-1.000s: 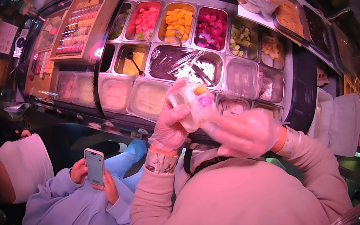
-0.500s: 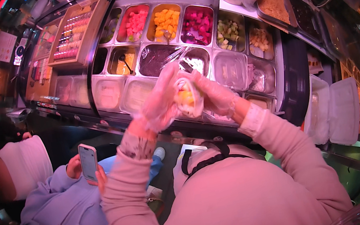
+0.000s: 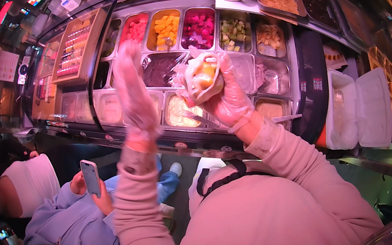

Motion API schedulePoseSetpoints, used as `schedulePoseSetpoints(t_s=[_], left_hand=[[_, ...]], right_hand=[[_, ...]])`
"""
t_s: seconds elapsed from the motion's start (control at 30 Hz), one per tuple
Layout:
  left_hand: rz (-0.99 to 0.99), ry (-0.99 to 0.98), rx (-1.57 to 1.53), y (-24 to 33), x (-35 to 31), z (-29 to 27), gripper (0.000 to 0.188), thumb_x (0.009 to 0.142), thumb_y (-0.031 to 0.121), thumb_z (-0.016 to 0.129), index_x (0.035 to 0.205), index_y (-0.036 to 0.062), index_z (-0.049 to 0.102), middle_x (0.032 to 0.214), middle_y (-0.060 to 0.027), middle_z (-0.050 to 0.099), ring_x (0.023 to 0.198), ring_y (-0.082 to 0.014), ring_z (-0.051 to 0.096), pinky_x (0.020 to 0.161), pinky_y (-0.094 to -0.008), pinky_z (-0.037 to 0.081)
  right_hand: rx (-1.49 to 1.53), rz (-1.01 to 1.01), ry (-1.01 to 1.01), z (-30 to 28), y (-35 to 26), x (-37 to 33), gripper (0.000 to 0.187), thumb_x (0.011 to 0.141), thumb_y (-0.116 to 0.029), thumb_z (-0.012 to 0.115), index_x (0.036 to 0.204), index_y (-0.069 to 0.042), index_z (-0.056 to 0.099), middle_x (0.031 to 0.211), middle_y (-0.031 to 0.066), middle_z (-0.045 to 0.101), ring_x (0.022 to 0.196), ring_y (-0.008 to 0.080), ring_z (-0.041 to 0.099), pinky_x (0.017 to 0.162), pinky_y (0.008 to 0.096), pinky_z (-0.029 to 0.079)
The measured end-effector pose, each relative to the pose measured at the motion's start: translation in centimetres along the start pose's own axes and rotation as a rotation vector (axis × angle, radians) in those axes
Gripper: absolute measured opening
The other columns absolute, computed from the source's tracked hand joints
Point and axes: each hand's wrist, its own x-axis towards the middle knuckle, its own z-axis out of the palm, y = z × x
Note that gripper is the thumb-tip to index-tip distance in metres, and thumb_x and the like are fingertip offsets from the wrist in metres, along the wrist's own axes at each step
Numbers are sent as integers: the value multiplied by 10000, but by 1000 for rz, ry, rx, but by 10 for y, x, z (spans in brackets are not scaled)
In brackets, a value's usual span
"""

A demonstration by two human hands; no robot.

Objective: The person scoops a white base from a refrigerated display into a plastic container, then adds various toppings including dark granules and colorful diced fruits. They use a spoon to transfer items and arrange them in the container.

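My right hand [image 3: 230, 94], in a clear plastic glove, cups a soft white wrap [image 3: 204, 81] folded round yellow fruit pieces. Its filled opening faces up. My left hand [image 3: 133, 89], also gloved, is raised apart from the wrap with fingers stretched out and nothing in them. Just under the wrap sits a tub of white cream [image 3: 179, 114] with a flat-handled utensil lying in it. Behind the wrap is a pan of dark crumbs [image 3: 157, 72], partly covered by clear film.
Along the back stand pans of pink cubes [image 3: 136, 27], yellow cubes [image 3: 165, 27], magenta cubes [image 3: 199, 27] and pale green cubes [image 3: 233, 34]. An open white foam box [image 3: 373, 107] is at the right. On the left, another person holds a phone [image 3: 91, 177].
Both hands were together round the wrap; my left hand has let go and moved left and up. The wrap has tilted in my right hand, and the cream tub now shows.
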Motion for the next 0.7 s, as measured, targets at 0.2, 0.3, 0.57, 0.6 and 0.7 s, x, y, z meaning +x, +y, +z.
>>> schedulePoseSetpoints(t_s=[0.2, 0.3, 0.57, 0.6, 0.7], left_hand=[[-305, 338, -844, -43, -81, 85, 855, 1043, 710, 444, 1604, 70, 357, 1491, -141, 542, 1382, -276, 533, 1200, -442, 409], [-346, 386, -811, -46, -88, 83, 773, 1056, 646, 490, 1575, 79, 405, 1449, -117, 569, 1330, -258, 571, 1157, -439, 458], [-409, 288, -856, -42, -95, 40, 670, 1037, 565, 597, 1522, 118, 477, 1377, -114, 625, 1231, -277, 655, 1026, -417, 569], [-427, 290, -895, -44, -100, 35, 661, 1026, 527, 639, 1502, 90, 493, 1344, -113, 648, 1175, -280, 686, 984, -432, 598], [-363, 284, -756, -51, -105, 35, 629, 1017, 450, 687, 1474, 51, 520, 1320, -113, 663, 1159, -268, 694, 991, -434, 597]], right_hand=[[-370, -210, 75, 2, 27, -17, 624, 1127, -457, 473, 1551, 1, 450, 1408, 135, 608, 1280, 257, 614, 1140, 389, 466], [-836, -329, 91, -10, 34, -27, 628, 1136, -448, 445, 1575, 0, 432, 1486, 138, 569, 1379, 242, 551, 1188, 369, 400], [-1689, -652, -31, 13, -17, -9, 497, 1100, -329, 562, 1412, 54, 620, 1327, 223, 691, 1240, 315, 642, 1092, 418, 464], [-1834, -607, -143, 39, -29, -3, 406, 1070, -267, 611, 1266, 73, 716, 1093, 202, 759, 1055, 248, 703, 945, 367, 525], [-1597, -138, -292, 46, -33, 18, 375, 1045, -241, 642, 1206, 82, 741, 944, 121, 772, 879, 167, 703, 812, 330, 542]])
